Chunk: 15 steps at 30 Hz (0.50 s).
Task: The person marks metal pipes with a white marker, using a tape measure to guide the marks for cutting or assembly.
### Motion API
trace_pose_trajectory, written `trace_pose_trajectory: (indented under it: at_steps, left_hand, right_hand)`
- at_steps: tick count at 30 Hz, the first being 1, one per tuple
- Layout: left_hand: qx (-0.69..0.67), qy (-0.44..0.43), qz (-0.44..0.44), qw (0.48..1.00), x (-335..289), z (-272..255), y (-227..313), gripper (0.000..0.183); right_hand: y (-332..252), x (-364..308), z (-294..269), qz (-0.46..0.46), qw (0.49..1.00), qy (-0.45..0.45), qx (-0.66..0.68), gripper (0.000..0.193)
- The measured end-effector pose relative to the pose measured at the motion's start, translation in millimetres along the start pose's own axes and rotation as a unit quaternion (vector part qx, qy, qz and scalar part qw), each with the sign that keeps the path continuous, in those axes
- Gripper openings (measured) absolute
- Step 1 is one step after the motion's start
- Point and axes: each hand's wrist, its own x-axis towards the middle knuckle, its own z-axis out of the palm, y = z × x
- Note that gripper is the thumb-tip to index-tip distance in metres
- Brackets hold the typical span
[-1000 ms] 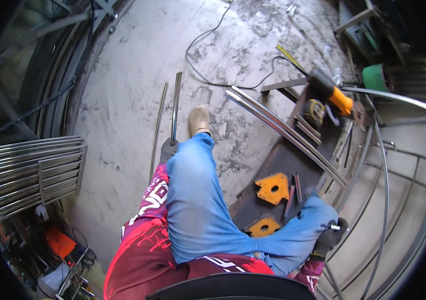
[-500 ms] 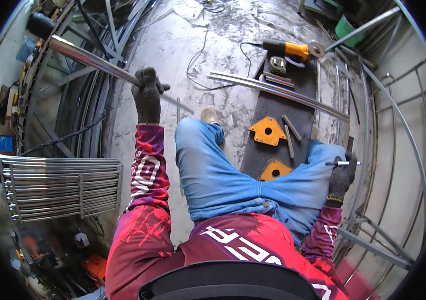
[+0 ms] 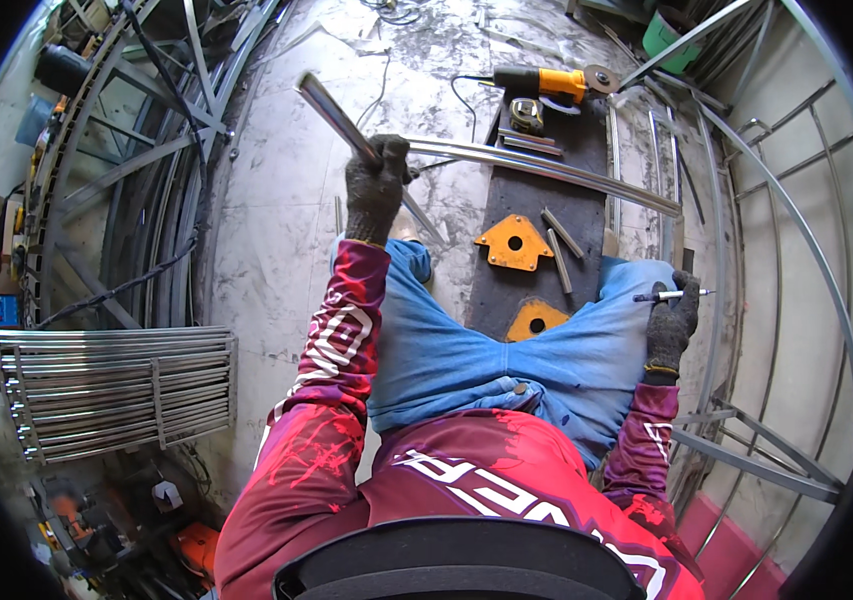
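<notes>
My left hand (image 3: 377, 185), in a dark work glove, is closed round a shiny metal tube (image 3: 331, 112). The tube slants from the upper left through my fist; a thinner-looking length shows below it. My gloved right hand (image 3: 672, 325) is by my right knee, its fingers closed on a pen-like marker (image 3: 660, 296). Between my legs lies a dark board (image 3: 494, 212). Two orange welding magnets (image 3: 513, 243) and short metal pieces (image 3: 558, 258) rest on it. Long shiny tubes (image 3: 556, 172) lie across its far part, just right of my left hand.
An angle grinder (image 3: 556, 82) and a tape measure (image 3: 525, 115) sit at the board's far end. A rack-like bundle of tubes (image 3: 116, 385) stands at left, beside steel framing (image 3: 141, 150). Metal frames (image 3: 796, 200) lean along the right wall. A green bucket (image 3: 668, 40) is at far right.
My left hand has swung right with the tube, which now points more steeply away from me near the long tubes. My right hand still holds the marker by my knee.
</notes>
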Motion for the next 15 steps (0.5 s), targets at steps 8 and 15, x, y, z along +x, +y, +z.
trace_pose_trajectory:
  at_steps: [8, 15]
  left_hand:
    - [0.008, 0.021, -0.070, 0.997, -46.3, 28.6, -36.0, 0.026]
    - [0.011, 0.006, -0.064, 0.998, -51.9, 31.4, -30.7, 0.026]
  right_hand:
    - [5.2, 4.3, 3.2, 0.005, 1.000, 0.001, 0.021, 0.031]
    - [7.2, 8.2, 5.7, -0.011, 1.000, -0.001, -0.002, 0.032]
